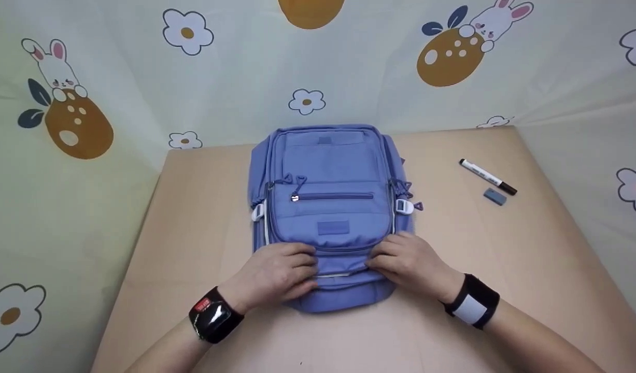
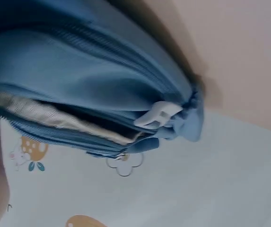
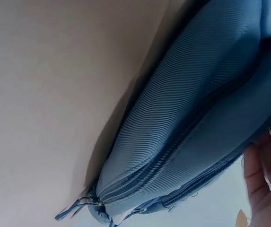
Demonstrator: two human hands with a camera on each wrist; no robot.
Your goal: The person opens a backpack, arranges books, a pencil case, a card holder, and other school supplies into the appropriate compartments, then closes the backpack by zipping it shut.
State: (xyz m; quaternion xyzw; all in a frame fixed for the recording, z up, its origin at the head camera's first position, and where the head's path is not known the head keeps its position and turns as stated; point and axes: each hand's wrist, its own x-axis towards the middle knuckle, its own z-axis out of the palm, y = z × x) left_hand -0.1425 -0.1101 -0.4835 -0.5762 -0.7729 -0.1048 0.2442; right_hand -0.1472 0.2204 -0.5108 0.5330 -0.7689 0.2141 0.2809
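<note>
A blue backpack (image 1: 336,166) lies front side up on the table, its lower end towards me. My left hand (image 1: 281,272) grips the lower left part of its front, fingers curled on the fabric. On the lower right, my right hand (image 1: 411,261) pinches the edge of the front panel. Between the hands, the fabric folds and a strip of pale lining shows. A gap in the unzipped side, with pale lining (image 2: 45,113) inside, appears in the left wrist view near a white buckle (image 2: 159,115). The right wrist view shows fingers (image 3: 258,175) at the zipper edge.
A brown table (image 1: 193,217) bears the backpack. To the right lie a white marker (image 1: 486,176) with black ends and a small blue-grey block (image 1: 495,196). A patterned curtain (image 1: 245,77) hangs behind the table and along both sides. Zipper pulls dangle at the backpack's sides.
</note>
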